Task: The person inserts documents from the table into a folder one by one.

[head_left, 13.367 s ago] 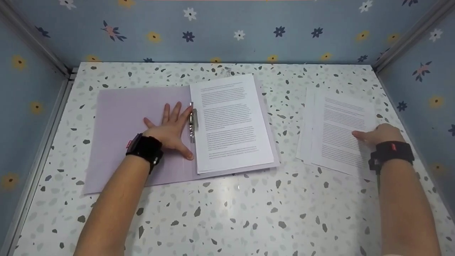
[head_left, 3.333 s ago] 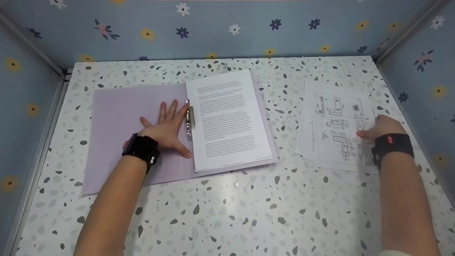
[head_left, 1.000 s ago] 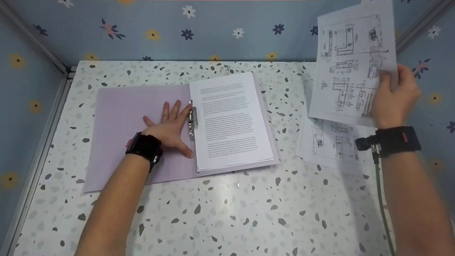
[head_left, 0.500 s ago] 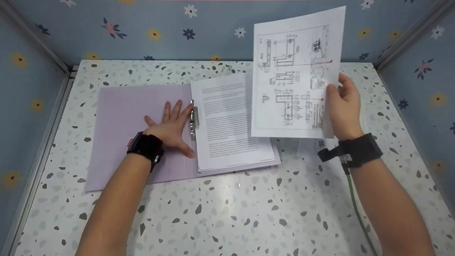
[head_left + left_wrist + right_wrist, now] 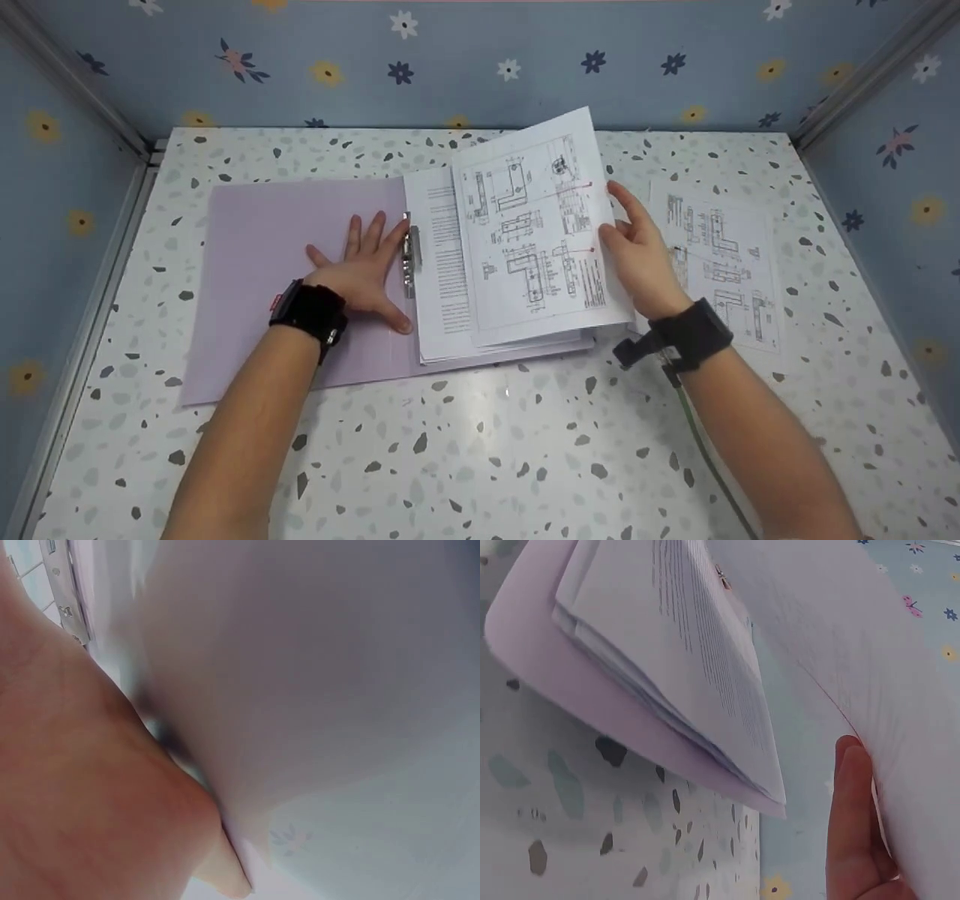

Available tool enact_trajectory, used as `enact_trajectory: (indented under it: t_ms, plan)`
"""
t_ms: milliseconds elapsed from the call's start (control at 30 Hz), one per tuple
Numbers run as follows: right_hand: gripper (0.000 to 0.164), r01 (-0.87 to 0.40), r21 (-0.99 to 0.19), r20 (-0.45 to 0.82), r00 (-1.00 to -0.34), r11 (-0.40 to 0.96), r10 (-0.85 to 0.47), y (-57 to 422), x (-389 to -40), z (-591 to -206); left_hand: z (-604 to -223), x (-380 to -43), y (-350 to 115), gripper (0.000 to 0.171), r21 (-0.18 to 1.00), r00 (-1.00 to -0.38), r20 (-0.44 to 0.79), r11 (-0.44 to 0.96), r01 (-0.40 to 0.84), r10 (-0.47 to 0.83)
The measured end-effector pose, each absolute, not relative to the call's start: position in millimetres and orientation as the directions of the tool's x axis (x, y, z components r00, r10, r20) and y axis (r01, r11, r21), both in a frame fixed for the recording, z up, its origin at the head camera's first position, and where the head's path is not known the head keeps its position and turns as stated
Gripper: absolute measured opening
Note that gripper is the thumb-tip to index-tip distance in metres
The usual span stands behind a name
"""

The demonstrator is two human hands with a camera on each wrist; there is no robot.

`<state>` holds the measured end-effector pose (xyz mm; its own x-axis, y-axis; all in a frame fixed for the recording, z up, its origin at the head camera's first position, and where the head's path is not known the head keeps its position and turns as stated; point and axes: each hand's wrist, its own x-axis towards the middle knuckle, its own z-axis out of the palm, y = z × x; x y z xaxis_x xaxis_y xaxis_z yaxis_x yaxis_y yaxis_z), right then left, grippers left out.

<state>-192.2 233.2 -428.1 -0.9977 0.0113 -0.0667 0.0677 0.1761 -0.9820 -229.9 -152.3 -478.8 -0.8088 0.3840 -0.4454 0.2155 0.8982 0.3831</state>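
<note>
A sheet of paper (image 5: 532,232) printed with a technical drawing hangs tilted over the text pages, its right edge pinched by my right hand (image 5: 637,259). In the right wrist view the fingers (image 5: 851,817) lie against this sheet (image 5: 900,690), apart from the stack of pages (image 5: 667,667). Beneath it, the open lilac folder (image 5: 262,225) carries the text pages (image 5: 435,300) beside its metal clip (image 5: 411,255). My left hand (image 5: 360,277) lies spread on the folder's left cover, its fingertips near the clip. The left wrist view shows that hand (image 5: 97,765) close up and blurred.
More drawing sheets (image 5: 731,277) lie on the speckled table (image 5: 480,450) to the right, partly behind the right wrist. A green cable (image 5: 709,457) trails from the right wrist camera. Flowered walls (image 5: 480,67) enclose the table's back and sides.
My right hand took the top drawing sheet from the right pile, lifted it, carried it left and lowered it over the text pages. The left hand has stayed in place.
</note>
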Motion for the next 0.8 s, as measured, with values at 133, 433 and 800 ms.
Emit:
enact_trajectory:
  t_ms: [133,433,800]
  plan:
    - [0.059,0.074,-0.978,-0.076,-0.997,0.196,-0.001,223,-194,-433,-479,-229,-152,0.156,0.383,-0.810,-0.442,0.898,0.217,0.384]
    - [0.049,0.097,-0.940,-0.133,-0.987,0.326,-0.091,204,-198,-441,-479,-228,-153,0.157,0.380,-0.810,-0.439,0.897,0.225,0.389]
    - [0.046,0.113,-0.928,-0.185,-0.967,0.356,-0.175,195,-199,-445,-479,-228,-154,0.158,0.388,-0.812,-0.436,0.895,0.220,0.389]
